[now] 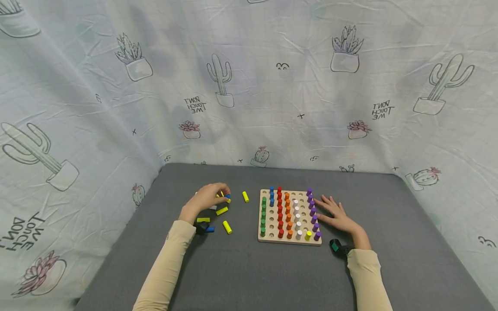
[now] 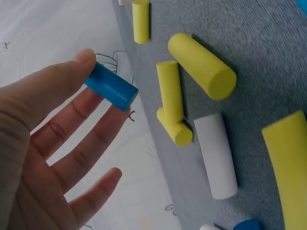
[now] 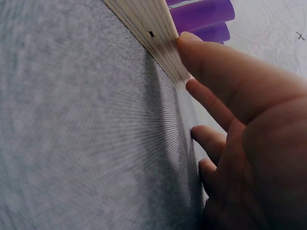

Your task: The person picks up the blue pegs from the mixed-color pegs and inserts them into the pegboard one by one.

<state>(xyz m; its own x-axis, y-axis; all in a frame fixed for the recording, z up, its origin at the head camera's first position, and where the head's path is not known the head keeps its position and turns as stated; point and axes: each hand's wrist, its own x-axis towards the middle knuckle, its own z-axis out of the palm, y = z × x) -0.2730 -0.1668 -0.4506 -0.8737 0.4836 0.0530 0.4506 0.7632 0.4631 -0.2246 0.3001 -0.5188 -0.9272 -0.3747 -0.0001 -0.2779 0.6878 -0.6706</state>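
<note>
Between thumb and fingertips my left hand [image 1: 210, 196] pinches a blue peg [image 2: 113, 86], held above the loose pegs at the table's left. My right hand [image 1: 336, 216] lies beside the wooden pegboard [image 1: 289, 242], fingers spread, with thumb and index finger at its right edge. Rows of green pegs [image 1: 263, 216], red pegs [image 1: 280, 214], orange pegs [image 1: 288, 217], white pegs [image 1: 297, 218] and purple pegs [image 1: 313, 211] stand in the board. A few blue pegs [image 1: 272, 195] occupy the far end of one row, and a single yellow peg [image 1: 308, 236] stands at the near edge.
Several loose yellow pegs [image 1: 227, 227] lie on the grey table [image 1: 249, 276] left of the board. A white peg [image 2: 216, 155] and another blue peg [image 1: 210, 229] lie among them. A patterned cloth [image 1: 249, 86] hangs behind the table.
</note>
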